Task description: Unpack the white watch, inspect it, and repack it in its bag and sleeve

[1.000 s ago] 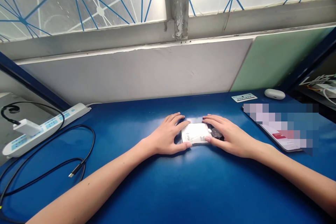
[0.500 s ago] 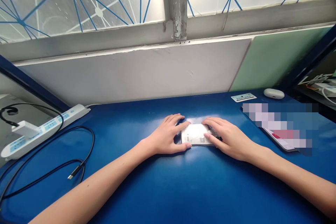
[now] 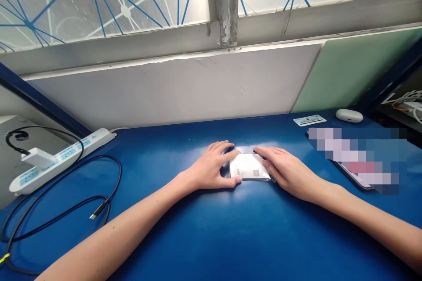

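Observation:
A thin, flat packet with a white printed label (image 3: 248,167) lies on the blue table in front of me. The label carries a barcode and a square code, and shiny clear wrap shows around it. My left hand (image 3: 216,167) grips its left end, thumb along the near edge and index finger at the far edge. At the opposite end, my right hand (image 3: 285,169) has its fingers together and covers the packet's right edge. A dark bit pokes out below those fingers; what the right thumb pinches is hidden.
To the left lies a white power strip (image 3: 62,160) with a white charger (image 3: 38,158) and a looped black cable (image 3: 99,210). At the back right are a printed card (image 3: 310,120) and a white earbud case (image 3: 349,116). A partly blurred flat dark-edged object (image 3: 354,178) lies right.
My right thumb has slid off the label's face toward the packet's right end, uncovering the square code. The left hand keeps its hold. The camera view has shifted slightly.

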